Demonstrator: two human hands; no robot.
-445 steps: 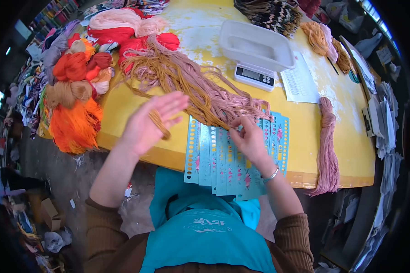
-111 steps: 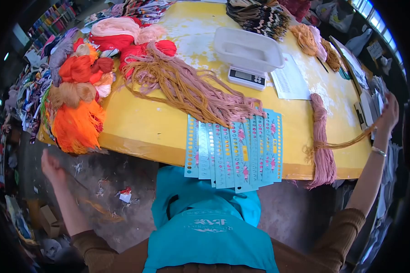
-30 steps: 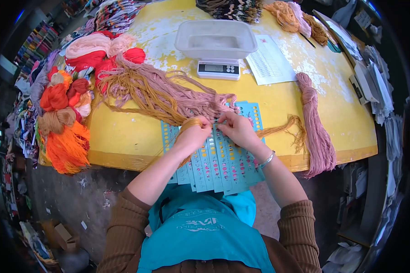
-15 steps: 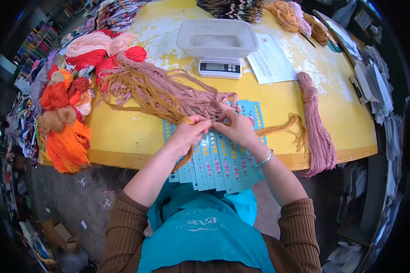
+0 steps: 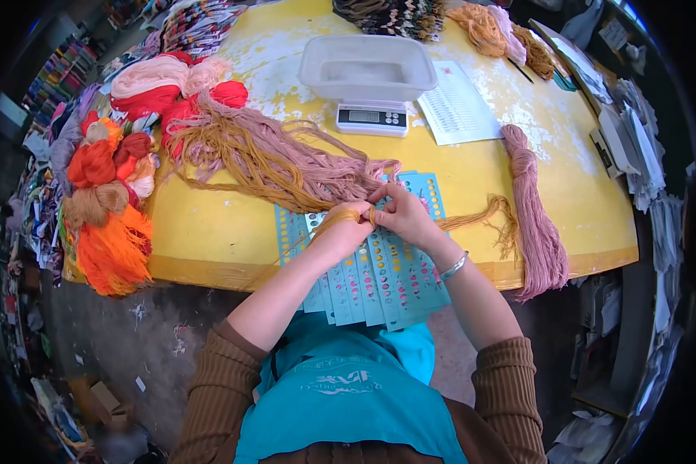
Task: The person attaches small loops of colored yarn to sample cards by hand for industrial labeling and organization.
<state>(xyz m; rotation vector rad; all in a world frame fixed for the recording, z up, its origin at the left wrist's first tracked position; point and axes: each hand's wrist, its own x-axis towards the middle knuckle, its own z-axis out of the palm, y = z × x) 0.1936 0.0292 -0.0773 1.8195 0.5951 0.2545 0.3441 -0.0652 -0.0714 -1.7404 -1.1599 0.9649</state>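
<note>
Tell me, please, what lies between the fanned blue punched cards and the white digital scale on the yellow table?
In the head view, loose pink and mustard yarn strands cross that stretch, with bare yellow table beside them.

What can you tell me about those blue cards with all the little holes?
The blue cards are thin, flat, teal strips, maybe plastic or card. Each has rows of small round holes, some with coloured thread in them, and pink flower pictures. They lie fanned out, overlapping, at the near edge of the yellow table, sticking out past it. The left hand and right hand hold mustard thread above them.
</note>
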